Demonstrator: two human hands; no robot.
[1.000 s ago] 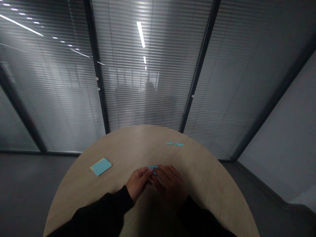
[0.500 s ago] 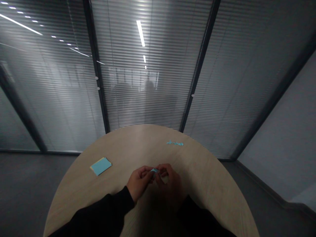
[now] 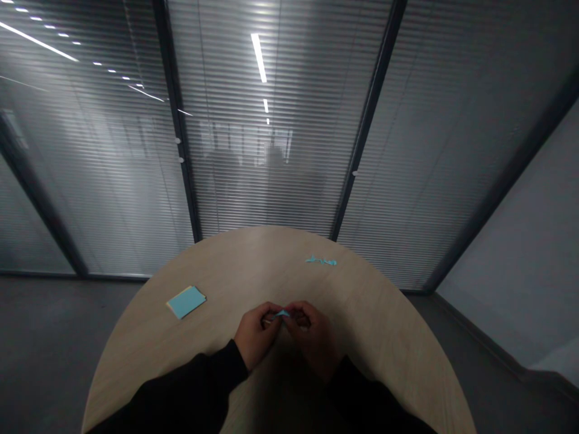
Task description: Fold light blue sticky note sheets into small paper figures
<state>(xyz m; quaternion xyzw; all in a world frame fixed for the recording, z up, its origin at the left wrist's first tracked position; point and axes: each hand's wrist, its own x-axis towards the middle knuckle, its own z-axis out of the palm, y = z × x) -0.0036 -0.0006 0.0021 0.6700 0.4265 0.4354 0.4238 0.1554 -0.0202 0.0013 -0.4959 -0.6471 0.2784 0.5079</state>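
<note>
A small folded piece of blue paper is pinched between both hands over the near middle of the table. My left hand grips its left side with thumb and fingers. From the right, my right hand closes on the other side, its thumb meeting the left thumb. Most of the paper is hidden by the fingers; only a small peaked part shows. To the left lies a stack of paper sheets, blue on top with a yellow edge beneath.
The round wooden table has a curved far edge close to a glass wall with blinds. A row of small blue paper pieces lies near the far right edge. A white wall stands at the right.
My thumbs have come together over the paper, and less of it shows between the fingers. The stack and the row of blue pieces stay in place on the table.
</note>
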